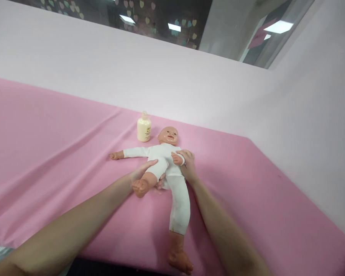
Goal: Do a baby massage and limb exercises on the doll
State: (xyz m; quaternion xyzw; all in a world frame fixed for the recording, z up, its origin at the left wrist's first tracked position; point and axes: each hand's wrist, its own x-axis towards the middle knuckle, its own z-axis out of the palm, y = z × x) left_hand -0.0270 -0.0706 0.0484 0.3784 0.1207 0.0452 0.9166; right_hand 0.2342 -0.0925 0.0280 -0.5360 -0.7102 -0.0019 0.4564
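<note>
A baby doll with white cloth limbs and body lies on its back, its head toward the wall. My left hand is wrapped round the doll's bent leg on the left, thumb on top of the thigh and fingertips showing beneath it. Against the doll's right-hand flank, my right hand curls round its side and arm; some of those fingers are hidden behind the doll's hand. The other leg is stretched toward me, and one arm points out to the left.
A cream pump bottle stands upright left of the doll's head. Pink cloth, creased on the left, covers the table. Behind it rises a white wall with a window bearing heart stickers.
</note>
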